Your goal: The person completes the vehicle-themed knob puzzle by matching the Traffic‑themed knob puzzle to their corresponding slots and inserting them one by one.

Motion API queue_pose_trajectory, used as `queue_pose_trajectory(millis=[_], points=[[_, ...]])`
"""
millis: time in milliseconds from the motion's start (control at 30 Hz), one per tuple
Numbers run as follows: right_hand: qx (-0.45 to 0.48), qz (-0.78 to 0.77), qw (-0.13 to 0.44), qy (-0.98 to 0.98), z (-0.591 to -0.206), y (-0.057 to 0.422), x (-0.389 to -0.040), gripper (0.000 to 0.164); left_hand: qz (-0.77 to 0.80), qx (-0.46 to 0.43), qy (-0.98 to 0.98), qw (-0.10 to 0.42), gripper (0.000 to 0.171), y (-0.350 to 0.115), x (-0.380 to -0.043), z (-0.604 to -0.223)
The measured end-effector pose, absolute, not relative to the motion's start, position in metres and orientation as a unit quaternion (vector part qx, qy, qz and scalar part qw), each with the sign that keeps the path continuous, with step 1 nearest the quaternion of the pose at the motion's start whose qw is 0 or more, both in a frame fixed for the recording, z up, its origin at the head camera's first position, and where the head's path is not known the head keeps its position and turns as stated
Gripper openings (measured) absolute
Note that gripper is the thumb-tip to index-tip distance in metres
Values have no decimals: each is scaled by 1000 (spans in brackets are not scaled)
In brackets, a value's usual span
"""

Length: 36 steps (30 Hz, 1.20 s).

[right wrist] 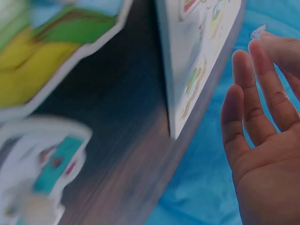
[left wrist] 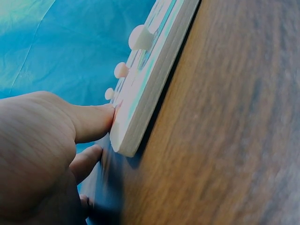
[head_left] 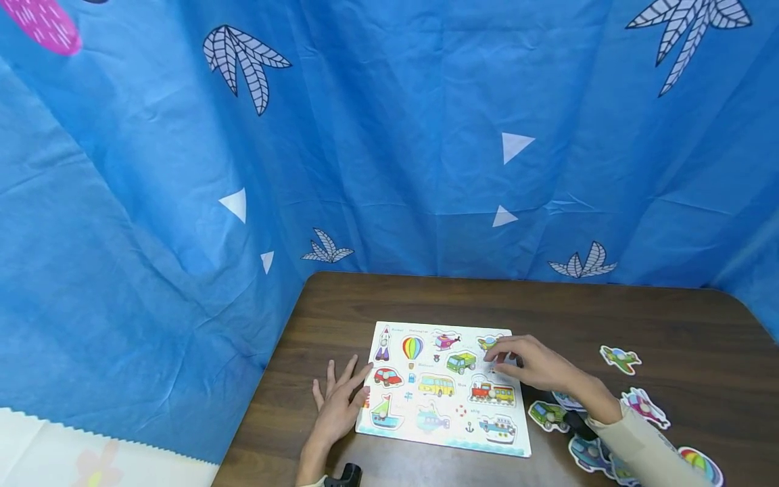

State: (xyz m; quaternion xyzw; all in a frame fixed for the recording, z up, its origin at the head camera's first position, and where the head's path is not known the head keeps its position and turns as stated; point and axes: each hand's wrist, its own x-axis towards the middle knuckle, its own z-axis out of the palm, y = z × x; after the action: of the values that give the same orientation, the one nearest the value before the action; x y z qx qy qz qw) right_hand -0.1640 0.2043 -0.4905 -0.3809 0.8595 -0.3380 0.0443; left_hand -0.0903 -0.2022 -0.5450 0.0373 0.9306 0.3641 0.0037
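Observation:
A white wooden puzzle board (head_left: 414, 436) printed with vehicles lies on the table. My left hand (head_left: 337, 406) is spread at its left edge; in the left wrist view the thumb (left wrist: 96, 121) touches the board's corner (left wrist: 129, 136). Pale round knobs (left wrist: 139, 38) stick up from the board there. Over the board's upper right part hovers my right hand (head_left: 538, 365), fingers loosely bent near the airplane picture (head_left: 488, 342). From the right wrist, this hand (right wrist: 267, 154) shows its palm with nothing visible in it.
Loose puzzle pieces lie right of the board: an airplane (head_left: 621, 359), a pink helicopter (head_left: 645, 407), a green truck (head_left: 548, 415) and a balloon (head_left: 700, 465). Several others lie partly under the right forearm (head_left: 639, 443). A blue curtain (head_left: 389, 169) hangs behind the brown table (head_left: 548, 304).

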Motion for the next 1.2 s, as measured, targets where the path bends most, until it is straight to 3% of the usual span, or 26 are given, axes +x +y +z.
queue_pose_trajectory(millis=[667, 1200], points=[[-411, -423, 129, 798, -501, 259, -130, 20, 367, 46, 929, -21, 41, -201, -88, -544], [-427, -408, 123, 798, -512, 278, -115, 26, 354, 37, 934, -3, 43, -202, -91, -546]])
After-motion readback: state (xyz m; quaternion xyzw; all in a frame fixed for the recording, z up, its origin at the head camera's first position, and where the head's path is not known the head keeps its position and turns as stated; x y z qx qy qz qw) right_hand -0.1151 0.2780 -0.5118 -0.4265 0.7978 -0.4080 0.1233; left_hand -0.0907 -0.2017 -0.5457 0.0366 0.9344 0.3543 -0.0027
